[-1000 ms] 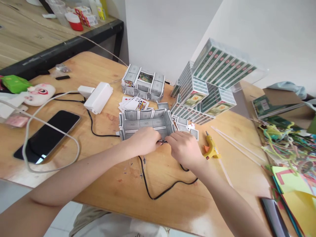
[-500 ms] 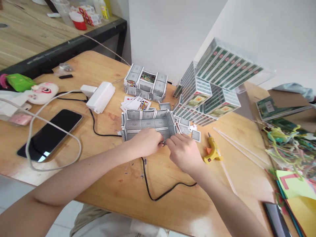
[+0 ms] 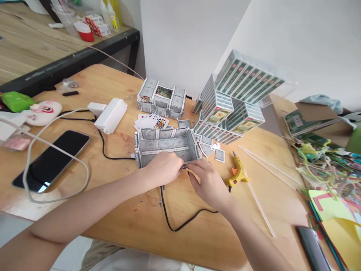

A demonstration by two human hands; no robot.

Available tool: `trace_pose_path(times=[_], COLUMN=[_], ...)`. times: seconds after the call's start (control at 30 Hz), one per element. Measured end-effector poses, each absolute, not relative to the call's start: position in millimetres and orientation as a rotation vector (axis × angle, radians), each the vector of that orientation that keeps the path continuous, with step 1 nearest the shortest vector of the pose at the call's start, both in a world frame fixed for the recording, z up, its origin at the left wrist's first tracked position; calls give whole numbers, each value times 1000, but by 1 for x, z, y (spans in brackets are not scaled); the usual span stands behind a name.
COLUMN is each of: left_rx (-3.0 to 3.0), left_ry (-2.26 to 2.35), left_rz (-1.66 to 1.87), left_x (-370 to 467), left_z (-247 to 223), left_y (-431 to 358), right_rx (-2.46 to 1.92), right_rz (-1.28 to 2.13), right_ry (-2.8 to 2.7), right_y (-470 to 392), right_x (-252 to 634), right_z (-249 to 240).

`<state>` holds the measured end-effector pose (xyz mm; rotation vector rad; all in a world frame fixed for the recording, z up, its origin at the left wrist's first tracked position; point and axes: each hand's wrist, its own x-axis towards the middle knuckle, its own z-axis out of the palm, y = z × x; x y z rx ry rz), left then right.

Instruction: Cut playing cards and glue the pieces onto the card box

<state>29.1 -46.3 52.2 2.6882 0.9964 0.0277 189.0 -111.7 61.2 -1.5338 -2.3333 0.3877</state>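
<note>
A black phone (image 3: 52,160) lies at the left of the wooden desk (image 3: 113,222), a white cable looping over it, with a white adapter (image 3: 111,116) to its right. The left hand (image 3: 165,168), fingers curled closed, grips the near edge of an open box built of playing cards (image 3: 166,145), in the middle of the desk. Behind the box are loose cards (image 3: 153,121) and a second card structure (image 3: 161,98). The right hand (image 3: 208,180), thumb and fingers partly open, touches the same near edge. Farther right are stacked card packs (image 3: 217,109) and a yellow glue gun (image 3: 239,174).
</note>
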Motion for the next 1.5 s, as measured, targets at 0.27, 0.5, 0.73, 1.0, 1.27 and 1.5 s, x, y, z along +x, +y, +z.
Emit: trace_pose_path(times=[0.27, 0.5, 0.73, 1.0, 1.27, 1.5], left_rx=[2722, 2722, 2716, 2697, 2715, 2782], left_ry=[936, 937, 955, 990, 964, 919], left_rz=[2, -16, -13, -22, -9, -61], left_x=[31, 30, 30, 29, 31, 33], left_z=[53, 53, 51, 51, 51, 54], left_y=[-57, -55, -55, -49, -56, -60], right_rx=[-1635, -1612, -1517, -1618, -1829, -1849], right_rz=[198, -67, 58, 397, 288, 371], right_ry=[-2407, -2392, -2283, -2126, -2421, -2458], right_y=[-119, -125, -134, -129, -125, -121], right_x=[182, 183, 196, 215, 204, 199], right_z=[56, 50, 58, 78, 60, 60])
